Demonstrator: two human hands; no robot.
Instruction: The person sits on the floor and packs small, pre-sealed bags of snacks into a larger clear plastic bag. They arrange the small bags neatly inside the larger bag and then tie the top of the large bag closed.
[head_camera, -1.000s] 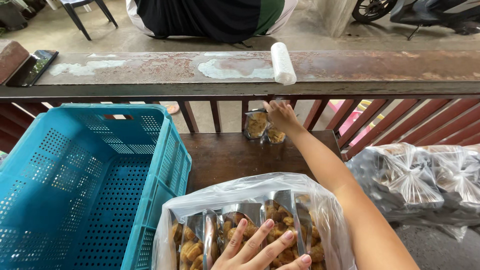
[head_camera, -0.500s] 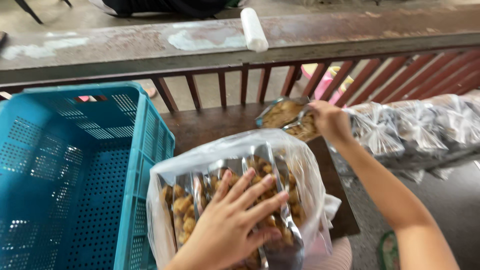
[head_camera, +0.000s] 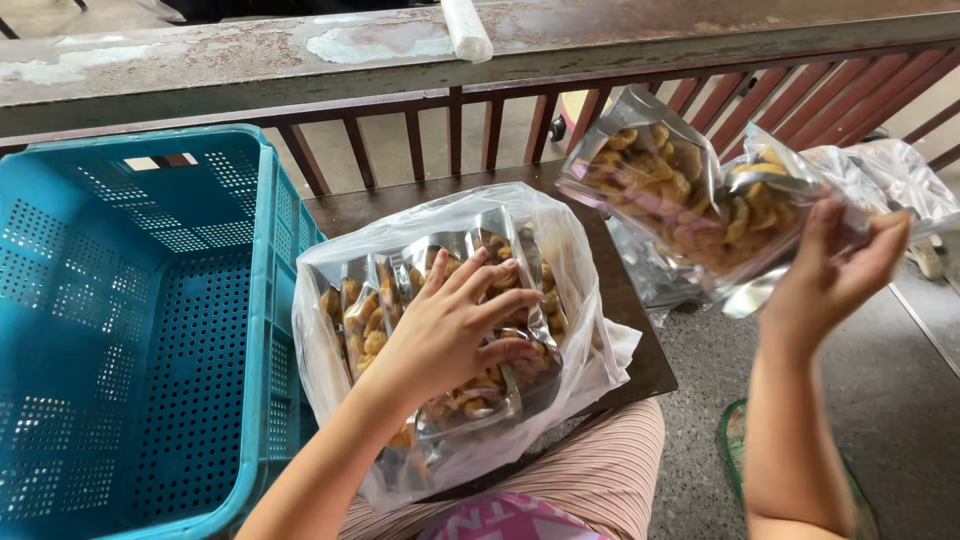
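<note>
A large clear plastic bag (head_camera: 340, 270) rests on my lap and on a dark wooden bench (head_camera: 640, 350), holding several upright clear packets of brown fried snacks (head_camera: 360, 320). My left hand (head_camera: 450, 330) is spread flat on those packets, fingers apart, pressing them. My right hand (head_camera: 835, 265) is raised to the right and grips a clear snack packet (head_camera: 680, 195) by its edge, holding it tilted in the air above the bench. A second packet seems to overlap it.
A perforated blue plastic crate (head_camera: 130, 330) stands at the left, touching the bag. A red-brown wooden railing (head_camera: 450, 125) with a worn top rail runs across the back, a white roll (head_camera: 466, 28) lying on it. More bagged packets (head_camera: 900, 175) lie at the right.
My right hand has lifted the snack packet from the back of the bench up and towards me on the right. My left hand has stayed pressed on the packets in the bag.
</note>
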